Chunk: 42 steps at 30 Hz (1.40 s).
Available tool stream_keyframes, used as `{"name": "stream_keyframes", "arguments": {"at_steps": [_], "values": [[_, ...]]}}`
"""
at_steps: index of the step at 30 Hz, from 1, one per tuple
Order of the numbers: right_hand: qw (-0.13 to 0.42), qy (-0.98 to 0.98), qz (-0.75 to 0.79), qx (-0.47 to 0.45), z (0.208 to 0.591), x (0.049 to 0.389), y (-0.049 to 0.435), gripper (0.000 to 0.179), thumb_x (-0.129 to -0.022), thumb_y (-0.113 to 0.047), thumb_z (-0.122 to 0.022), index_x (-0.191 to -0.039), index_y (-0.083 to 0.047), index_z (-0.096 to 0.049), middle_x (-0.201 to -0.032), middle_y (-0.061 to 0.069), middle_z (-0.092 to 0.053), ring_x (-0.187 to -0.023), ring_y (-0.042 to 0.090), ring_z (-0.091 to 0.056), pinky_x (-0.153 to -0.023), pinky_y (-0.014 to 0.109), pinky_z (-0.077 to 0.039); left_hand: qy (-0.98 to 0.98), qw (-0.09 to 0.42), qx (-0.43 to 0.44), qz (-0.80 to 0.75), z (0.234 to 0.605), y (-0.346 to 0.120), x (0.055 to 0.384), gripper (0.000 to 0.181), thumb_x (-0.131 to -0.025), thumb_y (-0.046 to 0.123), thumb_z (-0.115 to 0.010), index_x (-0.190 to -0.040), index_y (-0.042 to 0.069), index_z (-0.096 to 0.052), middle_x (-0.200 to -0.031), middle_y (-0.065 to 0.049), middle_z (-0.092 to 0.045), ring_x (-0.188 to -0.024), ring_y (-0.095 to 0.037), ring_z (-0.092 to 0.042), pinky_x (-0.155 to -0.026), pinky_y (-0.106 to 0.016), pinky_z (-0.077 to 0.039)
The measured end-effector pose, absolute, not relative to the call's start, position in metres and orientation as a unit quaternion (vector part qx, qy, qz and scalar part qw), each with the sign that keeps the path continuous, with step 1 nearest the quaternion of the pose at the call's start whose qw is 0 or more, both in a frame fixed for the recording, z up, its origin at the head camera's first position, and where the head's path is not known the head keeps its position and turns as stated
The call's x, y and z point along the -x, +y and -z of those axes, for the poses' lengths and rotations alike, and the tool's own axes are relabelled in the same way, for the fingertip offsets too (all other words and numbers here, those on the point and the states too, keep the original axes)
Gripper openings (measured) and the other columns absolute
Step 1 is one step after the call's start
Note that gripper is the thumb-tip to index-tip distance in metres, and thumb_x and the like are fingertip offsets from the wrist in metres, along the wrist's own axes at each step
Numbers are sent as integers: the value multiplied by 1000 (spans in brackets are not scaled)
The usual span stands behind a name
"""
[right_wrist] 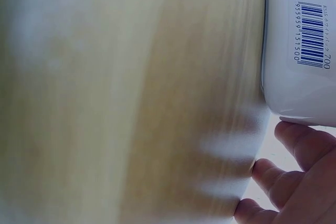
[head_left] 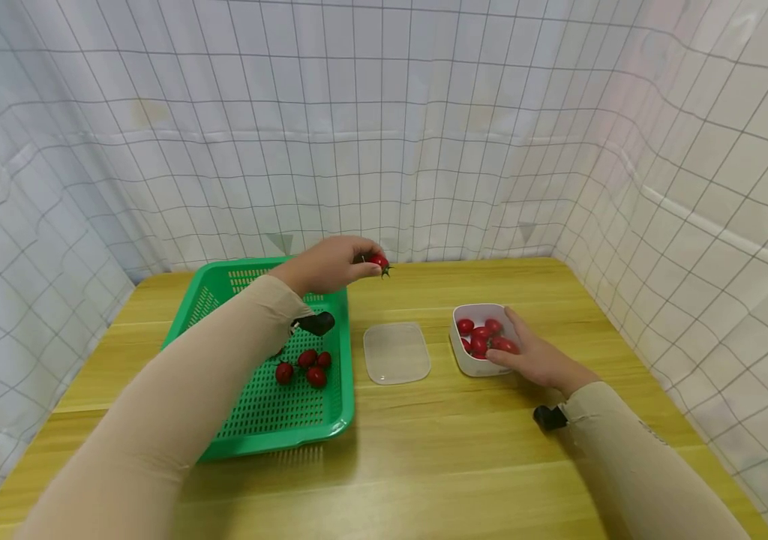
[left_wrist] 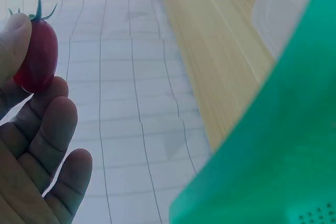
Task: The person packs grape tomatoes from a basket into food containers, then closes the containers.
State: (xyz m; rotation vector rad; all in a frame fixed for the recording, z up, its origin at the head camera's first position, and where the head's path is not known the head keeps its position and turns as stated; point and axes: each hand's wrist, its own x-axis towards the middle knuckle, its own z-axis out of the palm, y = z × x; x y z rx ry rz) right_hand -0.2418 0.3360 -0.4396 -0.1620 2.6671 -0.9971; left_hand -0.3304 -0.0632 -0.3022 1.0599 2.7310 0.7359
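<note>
Best to pinch lightly with the left hand [head_left: 340, 264], I'd say; skin looks smooth, could slip or bruise. Sleeve should clear the green basket [head_left: 347, 367]. Right hand [head_left: 538, 358] ought to steady the white box [head_left: 485, 367] without its thumb pressing the tomatoes [head_left: 480, 337] inside. Held tomato [left_wrist: 42, 56]: up in the air, clamped between left thumb and fingers, leafy end sticking out past them; lower fingers bent, off it. Right thumb over box rim, fingers outside the wall
</note>
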Motion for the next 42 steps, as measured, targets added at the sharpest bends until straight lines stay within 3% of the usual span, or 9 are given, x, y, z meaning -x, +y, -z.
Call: {"name": "stream_keyframes", "arguments": {"at_steps": [9,18,36,42], "values": [[144,925,348,54,440,242,336,117,-94,-66,-67,-170,-17,8,-174,27,-11,-155,55,-21,-124,72,-19,885,71,-385,-251,301,-19,328,20,-110,34,-58,-120,22,-70,-113,5,-72,-100,-18,-63,-94,-39,-53],[145,923,352,58,441,243,335,117,-95,-65,-67,-170,-16,9,-174,26,-8,-156,54,-18,-124,72,-18,876,95,-403,-249,310,23,329,24,-109,34,-60,-125,20,-71,-115,2,-73,-99,-17,-62,-90,-35,-54],[143,922,354,60,439,243,335,116,-96,-64,-66,-169,-15,10,-175,25,-8,-157,53,-19,-124,72,-18,860,115,-443,-226,332,74,322,26,-107,34,-63,-128,20,-71,-119,6,-69,-106,-11,-64,-97,-30,-54],[140,924,351,65,438,241,335,116,-96,-63,-66,-169,-14,10,-175,26,-8,-157,54,-20,-124,73,-18,869,111,-430,-218,339,87,319,36,-106,35,-64,-137,18,-67,-126,5,-69,-114,-11,-64,-105,-30,-53]]}}
